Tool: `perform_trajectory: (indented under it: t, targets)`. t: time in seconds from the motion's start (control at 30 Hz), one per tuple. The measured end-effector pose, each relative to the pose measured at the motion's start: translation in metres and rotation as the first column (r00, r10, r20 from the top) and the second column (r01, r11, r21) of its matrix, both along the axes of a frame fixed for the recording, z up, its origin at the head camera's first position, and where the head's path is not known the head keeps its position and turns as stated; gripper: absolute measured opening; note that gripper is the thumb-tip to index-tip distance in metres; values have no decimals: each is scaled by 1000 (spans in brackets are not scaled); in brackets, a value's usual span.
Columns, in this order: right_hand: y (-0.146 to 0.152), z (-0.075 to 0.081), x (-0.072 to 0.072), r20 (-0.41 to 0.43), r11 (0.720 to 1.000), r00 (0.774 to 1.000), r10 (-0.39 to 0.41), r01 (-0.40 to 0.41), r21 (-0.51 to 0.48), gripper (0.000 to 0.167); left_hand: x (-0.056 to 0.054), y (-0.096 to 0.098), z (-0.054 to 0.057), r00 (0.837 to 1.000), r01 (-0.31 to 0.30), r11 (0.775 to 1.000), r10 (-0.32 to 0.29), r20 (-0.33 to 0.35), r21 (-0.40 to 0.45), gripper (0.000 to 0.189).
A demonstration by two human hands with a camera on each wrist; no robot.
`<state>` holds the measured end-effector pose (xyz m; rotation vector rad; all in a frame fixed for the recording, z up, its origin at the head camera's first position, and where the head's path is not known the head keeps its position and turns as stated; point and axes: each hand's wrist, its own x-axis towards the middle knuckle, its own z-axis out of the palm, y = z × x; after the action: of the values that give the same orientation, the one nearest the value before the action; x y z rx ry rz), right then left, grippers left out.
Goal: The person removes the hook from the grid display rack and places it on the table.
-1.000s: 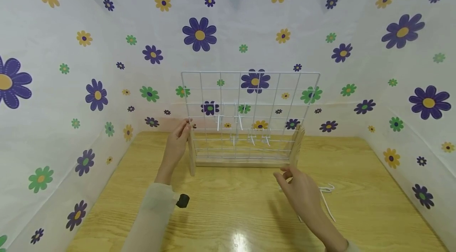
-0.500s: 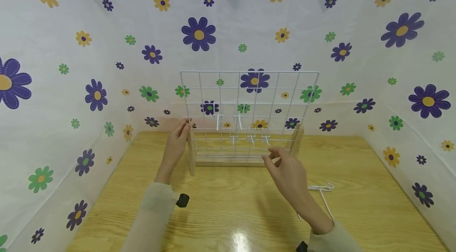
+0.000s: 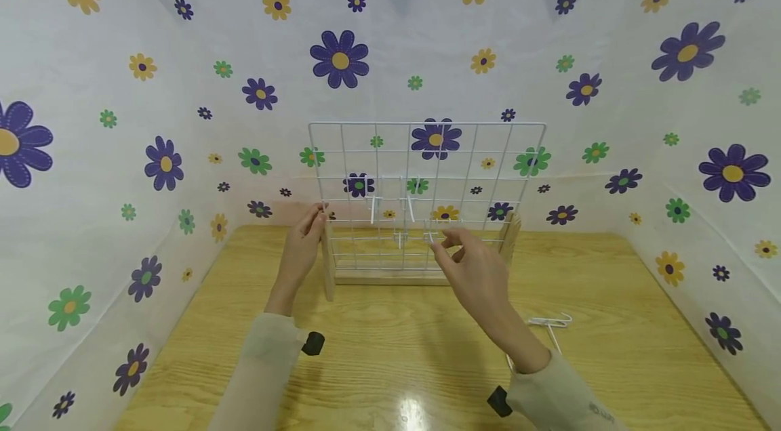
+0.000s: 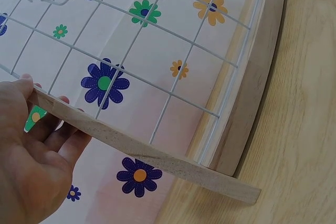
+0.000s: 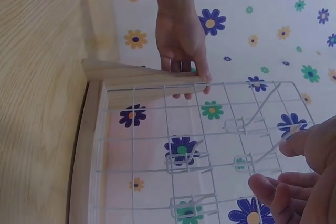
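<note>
A white wire grid rack (image 3: 375, 152) stands upright in a wooden base with side posts. My left hand (image 3: 302, 244) grips the wooden side post (image 4: 142, 145) at the left, thumb on the near face and fingers behind it, as the left wrist view shows. Several white hooks hang on the grid, among them a longer hook (image 3: 373, 209) and a shorter hook (image 3: 399, 240). My right hand (image 3: 478, 275) is in front of the lower hooks. Its bent fingers (image 5: 262, 184) and thumb stay apart, with nothing seen held between them. In the head view it covers part of the lower hooks.
Loose white hooks (image 3: 552, 322) lie on the wooden table (image 3: 366, 350) right of the rack, partly behind my right forearm. A flower-patterned white sheet (image 3: 244, 38) encloses the back and sides.
My right hand has moved left, up and inward from beside the right post to the lower hooks. The left hand keeps its grip in place; the rack stays still.
</note>
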<state>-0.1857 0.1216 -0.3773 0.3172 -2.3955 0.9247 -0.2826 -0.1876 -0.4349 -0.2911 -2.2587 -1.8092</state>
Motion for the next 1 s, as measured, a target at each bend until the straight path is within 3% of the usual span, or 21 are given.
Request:
perform_trajectory:
  t: [0.3, 0.6, 1.0]
  targets:
    - [-16, 13, -7, -12, 999, 999, 37, -36, 16, 39, 1, -1, 0, 1000, -6, 1000, 6, -6, -1, 53]
    - [-32, 21, -16, -51, 998, 997, 66, -67, -21, 34, 1, 0, 1, 1000, -6, 1000, 6, -5, -2, 52]
    - [-41, 28, -27, -84, 997, 993, 80, -78, 27, 31, 0, -2, 0, 1000, -1, 1000, 1, -22, 0, 52]
